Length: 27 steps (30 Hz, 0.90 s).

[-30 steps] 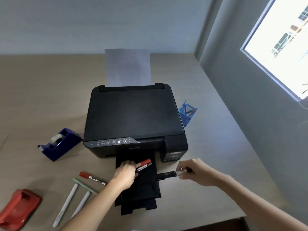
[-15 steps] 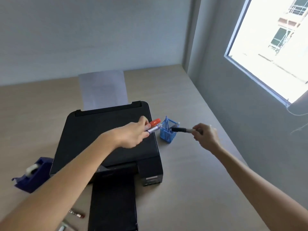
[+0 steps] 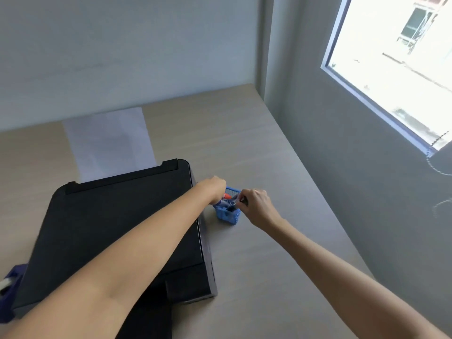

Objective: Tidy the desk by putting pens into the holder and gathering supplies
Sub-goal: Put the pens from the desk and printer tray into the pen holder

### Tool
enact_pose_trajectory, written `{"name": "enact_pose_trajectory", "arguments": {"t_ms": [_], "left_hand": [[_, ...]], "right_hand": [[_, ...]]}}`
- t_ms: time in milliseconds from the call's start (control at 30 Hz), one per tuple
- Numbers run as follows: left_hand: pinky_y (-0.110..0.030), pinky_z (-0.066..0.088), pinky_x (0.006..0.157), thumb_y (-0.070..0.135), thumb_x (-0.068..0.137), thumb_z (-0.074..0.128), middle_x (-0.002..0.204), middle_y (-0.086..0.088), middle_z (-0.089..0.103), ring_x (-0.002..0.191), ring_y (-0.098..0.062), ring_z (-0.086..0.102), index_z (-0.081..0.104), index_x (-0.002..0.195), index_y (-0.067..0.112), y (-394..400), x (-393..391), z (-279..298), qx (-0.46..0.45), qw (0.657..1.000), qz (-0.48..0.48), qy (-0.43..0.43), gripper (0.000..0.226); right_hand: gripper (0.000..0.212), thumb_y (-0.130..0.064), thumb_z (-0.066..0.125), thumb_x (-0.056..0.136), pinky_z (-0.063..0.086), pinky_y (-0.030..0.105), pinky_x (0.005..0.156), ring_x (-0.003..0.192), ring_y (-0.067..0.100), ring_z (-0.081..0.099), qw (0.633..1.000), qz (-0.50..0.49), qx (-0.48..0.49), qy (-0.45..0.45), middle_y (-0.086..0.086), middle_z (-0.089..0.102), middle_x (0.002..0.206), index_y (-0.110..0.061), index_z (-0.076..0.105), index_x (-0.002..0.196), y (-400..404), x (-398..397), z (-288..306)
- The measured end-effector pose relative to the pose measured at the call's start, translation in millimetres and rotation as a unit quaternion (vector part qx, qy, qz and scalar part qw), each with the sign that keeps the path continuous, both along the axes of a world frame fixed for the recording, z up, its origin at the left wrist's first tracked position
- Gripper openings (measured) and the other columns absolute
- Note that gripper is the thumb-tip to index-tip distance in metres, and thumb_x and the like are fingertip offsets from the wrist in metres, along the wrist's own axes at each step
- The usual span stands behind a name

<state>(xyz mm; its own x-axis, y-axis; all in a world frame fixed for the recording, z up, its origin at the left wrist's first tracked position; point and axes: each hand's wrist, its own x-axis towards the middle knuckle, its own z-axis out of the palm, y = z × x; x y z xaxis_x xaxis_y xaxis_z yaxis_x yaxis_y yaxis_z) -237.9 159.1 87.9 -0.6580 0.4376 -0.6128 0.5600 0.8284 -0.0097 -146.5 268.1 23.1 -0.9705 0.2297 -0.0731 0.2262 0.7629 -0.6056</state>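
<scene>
Head view, left hand point(image 3: 213, 189) pinching red-capped marker point(image 3: 227, 196), right hand point(image 3: 254, 204) pinching black pen point(image 3: 232, 204), blue mesh holder point(image 3: 228, 215)

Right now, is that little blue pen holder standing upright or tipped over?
Upright. The blue pen holder stands on its base on the desk beside the printer, its open top facing up, with both hands at its rim.

Both hands, left hand point(image 3: 212, 190) and right hand point(image 3: 255, 204), at the blue holder point(image 3: 228, 215) (beside the black printer point(image 3: 117, 226)).
</scene>
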Motion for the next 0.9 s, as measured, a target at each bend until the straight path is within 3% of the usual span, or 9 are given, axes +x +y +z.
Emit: {"name": "enact_pose_trajectory", "arguments": {"t_ms": [133,333,400,500,600,700,767,900], "left_hand": [[-0.042,0.055,0.085,0.005,0.086,0.064,0.112,-0.017,0.065,0.105,-0.035,0.066,0.066,0.107,0.004,13.1,-1.5,-14.8,-0.013,1.0,-0.019,0.021,0.02],[-0.039,0.054,0.085,0.023,0.085,0.071,0.114,-0.01,0.064,0.103,-0.031,0.065,0.067,0.116,0.021,19.0,-0.7,-30.7,-0.007,1.0,-0.028,0.013,0.032],[-0.039,0.054,0.084,0.027,0.083,0.073,0.111,-0.013,0.067,0.103,-0.033,0.066,0.071,0.109,0.018,16.0,-2.9,-27.1,0.012,1.0,-0.021,0.007,0.027],[-0.035,0.052,0.073,0.03,0.078,0.075,0.105,-0.015,0.07,0.094,-0.032,0.066,0.072,0.102,0.01,7.7,-7.1,-15.6,0.039,0.999,-0.007,0.009,0.031],[-0.036,0.054,0.088,0.029,0.076,0.077,0.122,-0.011,0.067,0.108,-0.029,0.064,0.065,0.123,0.012,-9.5,-6.4,3.6,0.1,0.994,0.006,0.032,0.051],[-0.041,0.049,0.101,0.023,0.081,0.075,0.135,-0.01,0.058,0.12,-0.028,0.058,0.058,0.132,0.014,-33.8,1.3,35.9,0.182,0.981,0.018,0.071,0.055],[-0.036,0.048,0.1,0.021,0.083,0.074,0.132,-0.01,0.061,0.117,-0.025,0.061,0.058,0.132,0.014,-58.6,10.8,61.1,0.25,0.963,0.032,0.093,0.052],[-0.021,0.047,0.082,0.023,0.085,0.071,0.111,-0.004,0.068,0.089,-0.015,0.068,0.063,0.127,0.015,-133.6,36.5,98.5,0.365,0.921,0.085,0.108,0.043]], "right_hand": [[0.016,-0.017,0.062,0.083,0.031,0.029,0.063,0.083,0.037,0.057,1.0,0.021,-0.006,-0.023,0.021,0.064,0.088,0.0,0.062,0.084,-3.7,-7.5,-12.2],[0.024,-0.025,0.065,0.084,0.034,0.029,0.063,0.079,0.033,0.057,0.999,0.012,-0.032,-0.04,0.019,0.063,0.087,-0.002,0.064,0.088,-5.5,-9.9,-19.0],[0.017,-0.017,0.068,0.081,0.035,0.029,0.064,0.083,0.035,0.058,0.999,0.007,-0.035,-0.041,0.019,0.064,0.09,-0.004,0.064,0.091,-2.9,-7.5,-15.6],[0.027,-0.013,0.069,0.079,0.039,0.032,0.069,0.09,0.036,0.059,0.999,0.006,-0.026,-0.037,0.019,0.066,0.096,-0.007,0.063,0.105,0.9,-3.3,-6.4],[0.037,-0.008,0.066,0.082,0.048,0.038,0.077,0.094,0.033,0.058,0.999,0.008,0.016,-0.033,0.017,0.063,0.106,-0.011,0.057,0.118,0.5,1.8,11.3],[0.044,0.002,0.059,0.082,0.051,0.04,0.08,0.097,0.032,0.058,0.999,-0.005,0.05,-0.021,0.016,0.057,0.114,-0.013,0.053,0.124,-4.4,4.9,35.5],[0.044,0.003,0.057,0.083,0.049,0.038,0.079,0.1,0.032,0.058,0.999,-0.003,0.052,0.008,0.017,0.054,0.116,-0.011,0.054,0.124,-13.7,6.7,56.6],[0.038,0.002,0.055,0.084,0.05,0.036,0.081,0.099,0.03,0.061,0.996,0.033,0.04,0.078,0.016,0.056,0.114,-0.013,0.059,0.119,-54.0,4.0,93.5]]}}
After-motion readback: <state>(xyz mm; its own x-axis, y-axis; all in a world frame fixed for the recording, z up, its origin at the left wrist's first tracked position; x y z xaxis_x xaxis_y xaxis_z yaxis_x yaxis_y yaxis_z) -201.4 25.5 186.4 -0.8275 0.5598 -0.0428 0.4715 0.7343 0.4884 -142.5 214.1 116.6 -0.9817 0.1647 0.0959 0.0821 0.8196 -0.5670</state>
